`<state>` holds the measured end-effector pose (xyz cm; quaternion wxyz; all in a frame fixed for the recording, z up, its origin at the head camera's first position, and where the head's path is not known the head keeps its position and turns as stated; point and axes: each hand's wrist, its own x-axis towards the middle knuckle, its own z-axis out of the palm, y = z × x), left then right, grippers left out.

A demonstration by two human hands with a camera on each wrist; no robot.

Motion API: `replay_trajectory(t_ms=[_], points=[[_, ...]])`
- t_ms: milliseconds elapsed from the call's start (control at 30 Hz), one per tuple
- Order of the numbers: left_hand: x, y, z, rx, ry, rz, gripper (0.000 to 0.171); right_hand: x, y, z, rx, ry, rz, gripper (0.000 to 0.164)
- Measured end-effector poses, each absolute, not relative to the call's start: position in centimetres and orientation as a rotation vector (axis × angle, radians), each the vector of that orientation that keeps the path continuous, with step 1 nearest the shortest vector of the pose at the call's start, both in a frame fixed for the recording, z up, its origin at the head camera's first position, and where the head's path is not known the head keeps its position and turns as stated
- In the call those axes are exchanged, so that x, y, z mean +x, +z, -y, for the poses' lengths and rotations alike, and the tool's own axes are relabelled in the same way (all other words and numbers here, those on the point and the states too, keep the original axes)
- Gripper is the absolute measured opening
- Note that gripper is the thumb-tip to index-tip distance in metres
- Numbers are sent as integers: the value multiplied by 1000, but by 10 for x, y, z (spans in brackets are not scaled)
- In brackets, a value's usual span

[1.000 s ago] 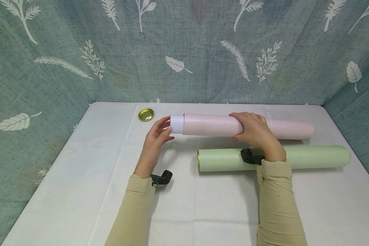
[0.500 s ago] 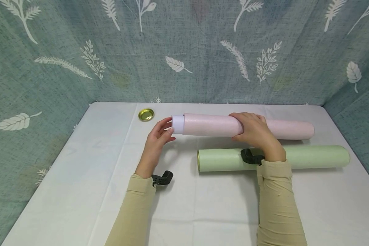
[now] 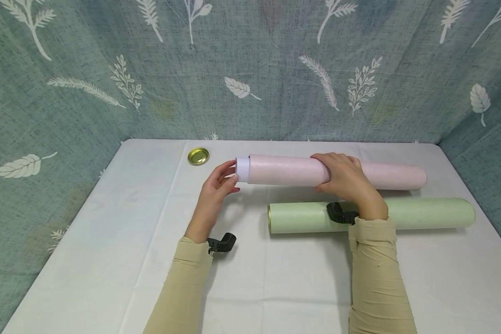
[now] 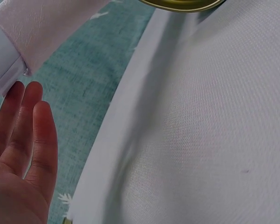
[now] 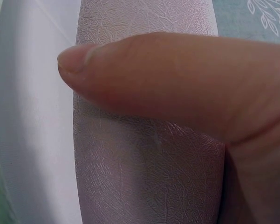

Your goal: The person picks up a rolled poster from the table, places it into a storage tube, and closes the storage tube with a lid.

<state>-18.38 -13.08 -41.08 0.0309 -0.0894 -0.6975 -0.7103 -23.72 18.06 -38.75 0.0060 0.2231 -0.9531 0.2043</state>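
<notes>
A pale pink cardboard tube (image 3: 289, 170) lies lengthwise toward the back of the table, its left end uncapped. From that end sticks a short length of rolled white paper (image 3: 243, 170). My left hand (image 3: 215, 191) holds the paper's outer end, thumb in front. In the left wrist view its other fingers (image 4: 21, 122) are nearly straight, tips right at the roll's edge. Over the middle of the tube, my right hand (image 3: 343, 175) grips from above. The right wrist view has the thumb (image 5: 144, 79) across the tube's textured surface (image 5: 149, 186).
A pale green tube (image 3: 300, 218) with a gold-coloured rim lies in front of the pink one, under my right wrist. A round gold-coloured lid (image 3: 198, 156) rests behind my left hand. Patterned cloth (image 3: 250, 69) hangs at the back and sides of the white-covered table (image 3: 108, 260).
The paper roll has slid a little to the right, so less of it sticks out of the pink tube. My left hand has moved right with it; my right hand stays put.
</notes>
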Motion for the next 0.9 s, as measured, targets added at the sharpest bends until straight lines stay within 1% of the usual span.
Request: replay_trajectory(t_ms=[900], points=[[-184,-412,125,-296,-2168,2189,47,-237,-388,-179,703,647,2977,74]])
